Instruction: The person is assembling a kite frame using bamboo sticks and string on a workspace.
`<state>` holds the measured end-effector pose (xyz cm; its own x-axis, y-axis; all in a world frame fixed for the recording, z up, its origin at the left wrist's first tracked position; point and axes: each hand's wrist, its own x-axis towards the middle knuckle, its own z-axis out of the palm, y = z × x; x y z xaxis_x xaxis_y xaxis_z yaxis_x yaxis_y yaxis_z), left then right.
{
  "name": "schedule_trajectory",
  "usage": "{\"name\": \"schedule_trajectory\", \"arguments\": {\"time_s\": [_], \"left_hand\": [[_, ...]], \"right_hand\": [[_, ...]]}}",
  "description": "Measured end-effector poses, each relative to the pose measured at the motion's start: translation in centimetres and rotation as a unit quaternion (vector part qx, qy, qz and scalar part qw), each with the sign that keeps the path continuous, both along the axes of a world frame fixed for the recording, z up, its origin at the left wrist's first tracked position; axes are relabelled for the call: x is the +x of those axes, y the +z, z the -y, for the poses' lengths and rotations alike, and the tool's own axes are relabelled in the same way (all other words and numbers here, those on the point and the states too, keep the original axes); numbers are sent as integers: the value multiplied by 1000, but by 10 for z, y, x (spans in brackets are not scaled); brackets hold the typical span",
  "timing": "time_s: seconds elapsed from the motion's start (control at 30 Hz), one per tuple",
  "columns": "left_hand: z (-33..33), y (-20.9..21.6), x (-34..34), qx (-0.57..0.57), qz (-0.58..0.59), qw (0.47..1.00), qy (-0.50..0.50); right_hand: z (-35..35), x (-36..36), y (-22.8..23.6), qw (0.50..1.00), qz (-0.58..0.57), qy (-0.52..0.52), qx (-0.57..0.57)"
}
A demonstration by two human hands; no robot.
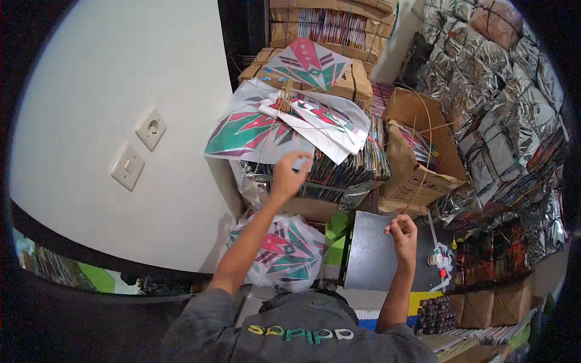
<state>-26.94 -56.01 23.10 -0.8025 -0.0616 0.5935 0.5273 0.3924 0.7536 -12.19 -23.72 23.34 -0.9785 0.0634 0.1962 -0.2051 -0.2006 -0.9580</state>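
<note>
My right hand (403, 234) is closed in a pinch on the lower end of a thin bamboo stick (430, 142), which arcs up past the cardboard box. My left hand (292, 174) reaches to the front edge of a stack, its thumb and forefinger apart and slightly blurred; I make out nothing held in it. Just beyond it lie paper kites (248, 130) in green, pink and white, spread over the stack. Rolled white kites (324, 130) and a bundle of thin sticks (285, 100) rest on top of them.
An open cardboard box (417, 181) holds folded printed sheets. Silver-wrapped bundles (484, 72) rise at the right. A dark tabletop (381, 254) bears a tape roll (434, 259). Near my left forearm sits a plastic-covered kite pile (287, 254). The white wall (109, 72) borders the left.
</note>
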Motion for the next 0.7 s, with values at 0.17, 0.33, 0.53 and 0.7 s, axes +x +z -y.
{"name": "schedule_trajectory", "arguments": {"time_s": [0.17, 0.33, 0.53, 0.7], "left_hand": [[-36, 16, 62, 53, -12, 995, -85], [-54, 26, 78, 85, 9, 989, -121], [-124, 30, 81, 146, 74, 965, -205], [-183, 24, 89, 86, 115, 944, -296]], "right_hand": [[-1, 31, 5, 999, 14, -34, 35], [-18, 73, 18, 993, 48, -75, 84], [-59, 125, 21, 993, 85, -38, 76], [-100, 155, 4, 992, 112, 12, 58]]}}
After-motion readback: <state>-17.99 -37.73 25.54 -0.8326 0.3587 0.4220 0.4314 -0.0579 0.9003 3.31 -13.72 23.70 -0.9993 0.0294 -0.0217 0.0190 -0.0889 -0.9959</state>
